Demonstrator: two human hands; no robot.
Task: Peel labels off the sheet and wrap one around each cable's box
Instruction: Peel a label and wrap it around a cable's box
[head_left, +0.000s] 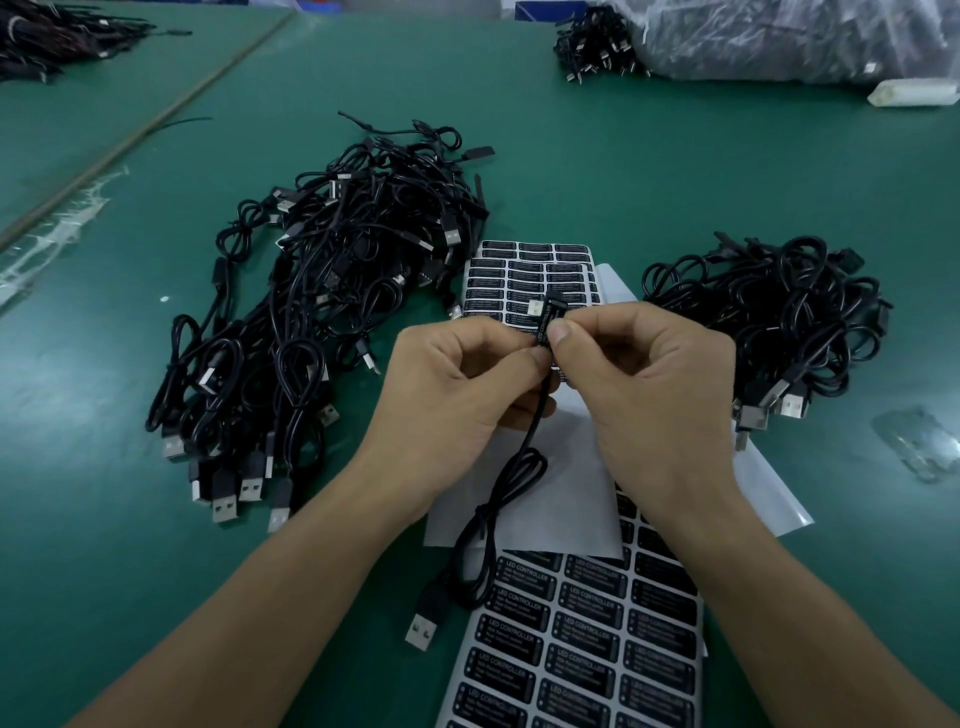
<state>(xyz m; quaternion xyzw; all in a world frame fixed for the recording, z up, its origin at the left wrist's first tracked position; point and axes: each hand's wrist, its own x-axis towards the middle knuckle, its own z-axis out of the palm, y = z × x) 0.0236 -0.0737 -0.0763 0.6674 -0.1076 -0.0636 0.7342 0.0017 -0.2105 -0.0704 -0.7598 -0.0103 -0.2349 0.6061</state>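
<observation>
My left hand (452, 379) and my right hand (644, 374) meet above the table's middle, both pinching a small black cable box (546, 318) with a black label on it. A white connector shows at the box's top. Its black cable (498, 514) hangs down in loops to a USB plug (423, 626) lying on the green table. A label sheet (576, 639) with rows of black "LED CONTROLLER" labels lies below my hands. A second label sheet (524, 280) lies just beyond them.
A large pile of black USB cables (311, 322) lies to the left, a smaller pile (779, 322) to the right. White backing paper (566, 493) lies under my hands. More cables (597, 47) and a plastic bag (805, 36) sit at the far edge.
</observation>
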